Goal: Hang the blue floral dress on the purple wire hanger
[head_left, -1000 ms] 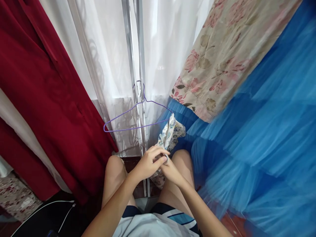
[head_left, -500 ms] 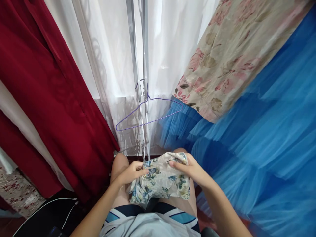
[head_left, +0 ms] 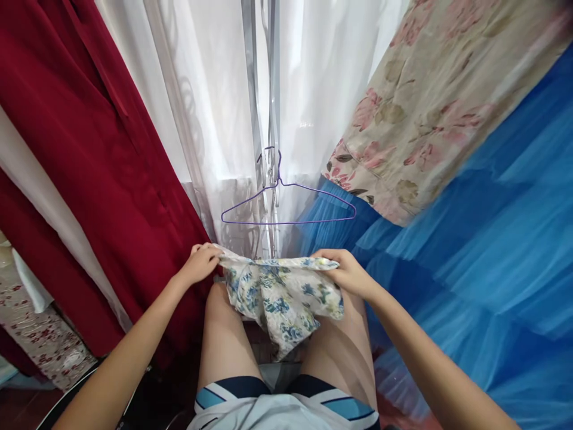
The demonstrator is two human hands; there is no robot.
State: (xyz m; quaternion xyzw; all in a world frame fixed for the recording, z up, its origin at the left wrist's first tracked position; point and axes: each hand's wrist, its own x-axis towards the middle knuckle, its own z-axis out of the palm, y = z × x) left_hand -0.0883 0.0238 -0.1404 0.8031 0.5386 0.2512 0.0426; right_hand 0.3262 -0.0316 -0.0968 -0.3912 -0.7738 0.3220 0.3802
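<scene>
floral cloth [head_left: 277, 295] held up over the thighs [head_left: 228, 346], by the knees. hands well apart, both clamped on it: left hand [head_left: 202, 263] pinching the top left corner, right hand [head_left: 344, 272] gripping near the top right corner. top edge drawn out almost level; the rest falls in loose folds, its lowest corner hanging between the thighs. print blue and yellow-green on a pale ground.

purple hanger [head_left: 289, 223] just beyond the cloth's top edge, apart from it, hung on a metal stand [head_left: 274, 71]. white curtain [head_left: 322, 77] behind. red drape [head_left: 102, 161] on the left, near the left hand. on the right, beige flowered fabric [head_left: 403, 137] overlapping blue tulle [head_left: 483, 251].
</scene>
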